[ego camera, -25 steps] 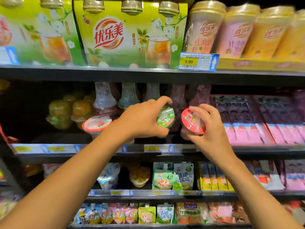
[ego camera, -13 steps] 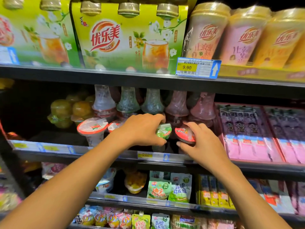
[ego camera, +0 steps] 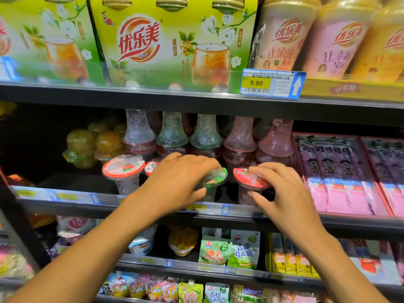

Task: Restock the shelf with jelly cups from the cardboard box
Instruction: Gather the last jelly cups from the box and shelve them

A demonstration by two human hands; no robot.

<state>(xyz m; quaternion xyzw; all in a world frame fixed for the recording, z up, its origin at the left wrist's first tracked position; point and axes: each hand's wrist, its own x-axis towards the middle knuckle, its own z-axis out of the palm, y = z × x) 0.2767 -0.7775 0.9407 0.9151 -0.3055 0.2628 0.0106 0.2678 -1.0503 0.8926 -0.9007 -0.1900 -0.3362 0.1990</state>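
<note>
My left hand (ego camera: 179, 178) grips a green-lidded jelly cup (ego camera: 215, 178) from above, and the cup stands upright on the middle shelf (ego camera: 72, 199). My right hand (ego camera: 282, 191) holds a red-lidded jelly cup (ego camera: 247, 180) right beside it, fingers over the lid and thumb against the cup's side. Another red-lidded cup (ego camera: 123, 171) stands further left on the same shelf, and a second one (ego camera: 150, 167) peeks out behind my left hand. Behind them sits a row of inverted jelly cups (ego camera: 205, 136) stacked on others. The cardboard box is out of sight.
Purple and pink snack packs (ego camera: 341, 171) fill the shelf to the right. Yellow-green fruit jellies (ego camera: 94, 145) sit at the back left, with dark room in front of them. Milk tea boxes (ego camera: 153, 40) and cups (ego camera: 286, 36) line the shelf above; pouches (ego camera: 229, 250) lie below.
Both hands have brought the green-lidded and red-lidded cups down from in front of the shelf and set them upright side by side on the middle shelf.
</note>
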